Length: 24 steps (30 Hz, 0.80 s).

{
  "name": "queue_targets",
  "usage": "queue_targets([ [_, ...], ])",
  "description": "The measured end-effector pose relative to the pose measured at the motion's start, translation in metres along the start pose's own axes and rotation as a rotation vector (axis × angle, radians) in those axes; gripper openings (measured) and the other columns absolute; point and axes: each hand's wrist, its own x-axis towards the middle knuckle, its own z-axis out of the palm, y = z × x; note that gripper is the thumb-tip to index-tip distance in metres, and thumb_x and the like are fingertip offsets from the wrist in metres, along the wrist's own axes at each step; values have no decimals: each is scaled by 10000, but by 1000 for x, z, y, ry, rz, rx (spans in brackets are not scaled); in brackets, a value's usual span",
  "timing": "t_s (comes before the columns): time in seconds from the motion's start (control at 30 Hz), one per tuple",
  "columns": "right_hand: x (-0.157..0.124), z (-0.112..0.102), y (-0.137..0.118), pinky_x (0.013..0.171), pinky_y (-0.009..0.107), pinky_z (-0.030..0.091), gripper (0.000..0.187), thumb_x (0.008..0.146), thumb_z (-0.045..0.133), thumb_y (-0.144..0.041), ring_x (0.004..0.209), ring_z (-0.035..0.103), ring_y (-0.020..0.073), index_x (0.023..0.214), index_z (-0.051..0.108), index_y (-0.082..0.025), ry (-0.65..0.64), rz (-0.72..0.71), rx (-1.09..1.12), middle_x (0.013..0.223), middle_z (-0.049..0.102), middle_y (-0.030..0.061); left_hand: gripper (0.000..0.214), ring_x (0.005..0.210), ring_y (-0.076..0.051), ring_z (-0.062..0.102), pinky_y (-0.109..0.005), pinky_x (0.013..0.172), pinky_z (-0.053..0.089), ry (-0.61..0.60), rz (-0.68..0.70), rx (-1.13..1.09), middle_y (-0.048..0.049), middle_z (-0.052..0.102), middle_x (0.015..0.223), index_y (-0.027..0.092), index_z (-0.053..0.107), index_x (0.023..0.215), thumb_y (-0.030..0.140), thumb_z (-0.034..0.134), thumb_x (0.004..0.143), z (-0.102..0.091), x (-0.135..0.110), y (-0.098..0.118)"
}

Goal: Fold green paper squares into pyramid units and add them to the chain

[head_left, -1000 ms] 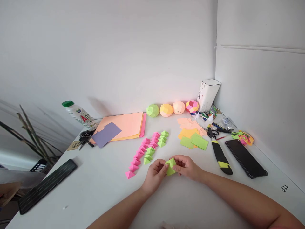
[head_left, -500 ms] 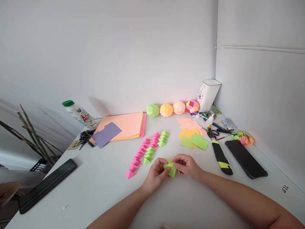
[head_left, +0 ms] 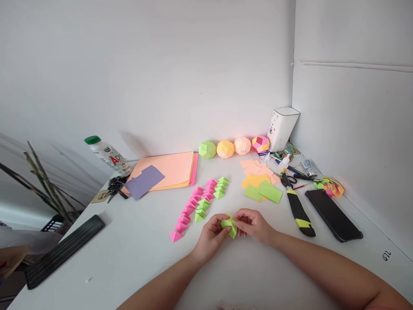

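Both my hands meet over the white desk and pinch one small folded green paper piece. My left hand grips its left side with curled fingers. My right hand grips its right side from above. Just beyond them lie rows of folded pink paper units and green paper units, with more green ones farther back. A loose pile of orange and green paper squares lies to the right of these.
Four paper balls line the back wall beside a white box. A utility knife, phone and scissors lie at the right. Orange folders, a bottle and a black bar are at the left.
The green piece has been turned and pressed smaller between my fingers. Both hands stayed in the same spot on the desk.
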Motion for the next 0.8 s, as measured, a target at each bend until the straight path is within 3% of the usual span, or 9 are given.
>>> queue_targets([
  [0.8, -2, 2, 1, 514, 263, 476, 204, 812, 604, -356, 545, 600, 139, 869, 619, -160, 2, -73, -108, 641, 631, 10, 249, 732, -161, 623, -305, 703, 475, -10, -21, 7, -22, 658, 773, 177, 540, 945, 335, 645, 784, 1, 0, 1],
])
